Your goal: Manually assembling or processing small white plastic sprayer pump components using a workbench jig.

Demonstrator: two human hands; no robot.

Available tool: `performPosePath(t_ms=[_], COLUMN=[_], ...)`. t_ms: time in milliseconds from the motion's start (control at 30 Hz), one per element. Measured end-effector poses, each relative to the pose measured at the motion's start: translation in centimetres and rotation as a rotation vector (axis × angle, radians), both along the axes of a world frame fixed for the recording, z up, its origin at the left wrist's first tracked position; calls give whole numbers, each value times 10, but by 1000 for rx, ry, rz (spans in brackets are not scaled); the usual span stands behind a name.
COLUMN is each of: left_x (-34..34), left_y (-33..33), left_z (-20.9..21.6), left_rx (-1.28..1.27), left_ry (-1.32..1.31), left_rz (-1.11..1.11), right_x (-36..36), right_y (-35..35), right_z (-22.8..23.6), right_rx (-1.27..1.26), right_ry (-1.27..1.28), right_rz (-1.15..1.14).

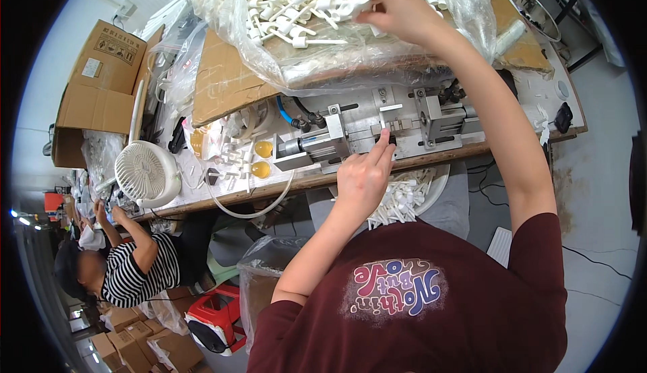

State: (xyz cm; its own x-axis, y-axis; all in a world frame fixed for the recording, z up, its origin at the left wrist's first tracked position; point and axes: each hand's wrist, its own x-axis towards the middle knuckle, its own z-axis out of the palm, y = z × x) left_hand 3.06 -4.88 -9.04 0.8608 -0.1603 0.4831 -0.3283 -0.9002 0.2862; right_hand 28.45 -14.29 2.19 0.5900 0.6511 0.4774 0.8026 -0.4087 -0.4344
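Observation:
My left hand (364, 179) reaches over the bench edge, its index finger stretched out to the middle of a metal clamping fixture (330, 137). The fingertip touches or sits just in front of a small metal holder (397, 125) with a white piece standing at it. A black knob or button shows partly behind the fingers. My right hand (401, 12) is raised over a heap of white plastic stemmed caps (290, 9) at the back. Its thumb and fingers pinch white plastic stemmed caps (360, 4); I cannot tell how many.
The heap lies in clear plastic sheeting on cardboard (229, 73). A round tub (438, 191) of white parts rests at my lap. Left are a white fan (145, 174), yellow discs (261, 169) and a looping hose. Another person (145, 265) works farther left, near a red stool (219, 319).

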Motion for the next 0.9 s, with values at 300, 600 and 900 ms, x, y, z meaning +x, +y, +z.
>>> performPosePath(t_ms=[300,600,900], left_x=[4,44,28], left_y=[5,27,41], left_z=[12,92,106], left_rx=[-195,-1210,-1530], left_ry=[4,-57,257], left_rz=[-21,-59,-234], right_x=[-13,-54,-116], right_y=[-37,-47,-68], right_z=[14,22,-5], right_rx=[497,273,218], right_ry=[705,655,712], right_rz=[-66,220,260])
